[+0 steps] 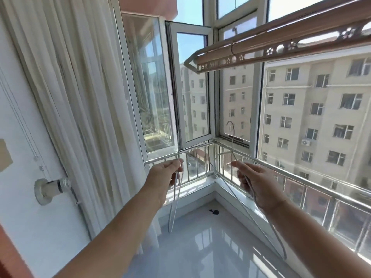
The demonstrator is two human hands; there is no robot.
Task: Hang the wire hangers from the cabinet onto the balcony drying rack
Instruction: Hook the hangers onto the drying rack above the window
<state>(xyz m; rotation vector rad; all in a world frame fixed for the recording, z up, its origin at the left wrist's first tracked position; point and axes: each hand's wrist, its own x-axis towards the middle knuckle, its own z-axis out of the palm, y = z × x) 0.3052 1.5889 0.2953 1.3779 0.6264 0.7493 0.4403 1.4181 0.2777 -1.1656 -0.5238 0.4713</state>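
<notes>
You've got both arms out in front, balcony corner ahead. L hand (pixel 169 173): fingers curled round the left hanger (pixel 172 217), gripping it near the top. It's edge-on to you, hook up, body dangling toward the floor (pixel 200 237). Can't tell if that's one wire or more. R hand (pixel 256 183): thumb and fingers pinch the right hanger (pixel 232 141) by its shoulder, index stretched fwd, the rest loosely bent. Its hook stands upright above your fingertips, in front of the window (pixel 190 87), and the long bottom wire slopes down past your wrist. Both hangers are low, about level w/ the railing (pixel 200 146). The drying rack (pixel 261 44) runs overhead at upper right, well apart from both hooks. Curtain (pixel 80 97) hangs on your left.
</notes>
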